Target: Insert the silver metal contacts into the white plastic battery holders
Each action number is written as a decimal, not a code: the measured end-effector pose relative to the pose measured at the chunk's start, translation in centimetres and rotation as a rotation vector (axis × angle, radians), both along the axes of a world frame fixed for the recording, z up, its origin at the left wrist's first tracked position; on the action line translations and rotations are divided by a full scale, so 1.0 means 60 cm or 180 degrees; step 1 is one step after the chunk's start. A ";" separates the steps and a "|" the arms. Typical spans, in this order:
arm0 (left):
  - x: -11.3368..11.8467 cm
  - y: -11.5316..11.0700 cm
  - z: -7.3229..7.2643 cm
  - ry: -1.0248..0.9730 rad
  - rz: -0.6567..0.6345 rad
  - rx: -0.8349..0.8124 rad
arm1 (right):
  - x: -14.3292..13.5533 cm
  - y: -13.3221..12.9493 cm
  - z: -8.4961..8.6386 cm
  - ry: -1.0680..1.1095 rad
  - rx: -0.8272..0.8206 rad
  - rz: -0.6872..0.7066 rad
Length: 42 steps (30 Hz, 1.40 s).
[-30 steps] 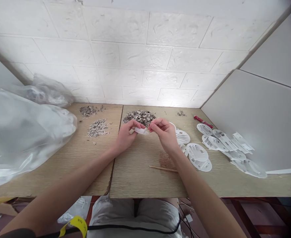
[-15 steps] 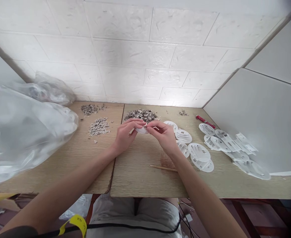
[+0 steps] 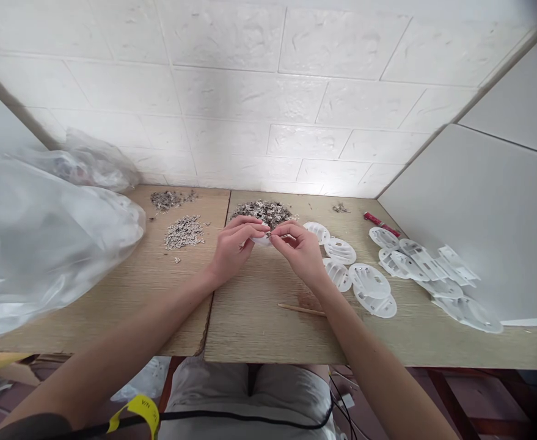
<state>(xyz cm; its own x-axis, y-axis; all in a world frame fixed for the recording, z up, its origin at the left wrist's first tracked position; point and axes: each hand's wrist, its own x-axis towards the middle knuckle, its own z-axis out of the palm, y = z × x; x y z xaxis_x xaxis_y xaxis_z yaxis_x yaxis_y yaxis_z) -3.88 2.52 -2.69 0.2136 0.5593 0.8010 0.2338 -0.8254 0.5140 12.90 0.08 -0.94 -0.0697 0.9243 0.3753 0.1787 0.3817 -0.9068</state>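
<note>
At the far left a big plastic bag (image 3: pixel 52 238) slumps over the counter (image 3: pixel 250 324), with a smaller clear bag (image 3: pixel 98 168) behind it against the wall (image 3: pixel 231 95). To the right of the bags lie two piles of small metal bits: a darker pile (image 3: pixel 165 200) toward the back and a paler pile (image 3: pixel 184 233) nearer the front, plus a loose bit (image 3: pixel 177 260) just in front of that one. A seam runs across the counter next, and the left hand (image 3: pixel 234 247) is just beyond it, fingers closed on the left side of a white disc (image 3: pixel 261 242). That disc is between the two hands, raised in front of a large metal heap (image 3: pixel 264 211), and the fingers cover much of it. The right hand (image 3: pixel 300 247) meets its right edge, thumb and forefinger pinched together (whatever may sit between them is too small to tell). Below the right wrist lies a wooden stick (image 3: pixel 301 309), its right end hidden by the forearm. Farther right come a cluster of white discs (image 3: pixel 369 281), some overlapping, with a few metal scraps (image 3: pixel 340 208) behind them. Then a red tube (image 3: pixel 382 223) lies near a second group of white pieces (image 3: pixel 408 264), overlapping one another alongside the pale panel (image 3: pixel 492 201).
</note>
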 end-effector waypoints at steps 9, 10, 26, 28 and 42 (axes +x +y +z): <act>0.001 0.007 -0.009 0.0130 0.0181 0.0527 | -0.010 -0.006 -0.002 -0.0303 0.0217 -0.0066; 0.002 0.007 -0.009 0.0133 0.0196 0.0533 | -0.010 -0.006 -0.003 -0.0264 0.0186 -0.0069; 0.005 0.004 -0.002 0.0459 0.0141 0.0505 | 0.001 0.004 0.008 0.0651 -0.1084 -0.0014; 0.005 0.004 0.001 0.0434 0.0087 0.0535 | 0.000 0.004 0.008 0.0647 -0.1027 0.0013; 0.015 -0.010 0.007 0.0075 0.0012 -0.1589 | 0.017 0.016 -0.007 0.0883 -0.0663 -0.0226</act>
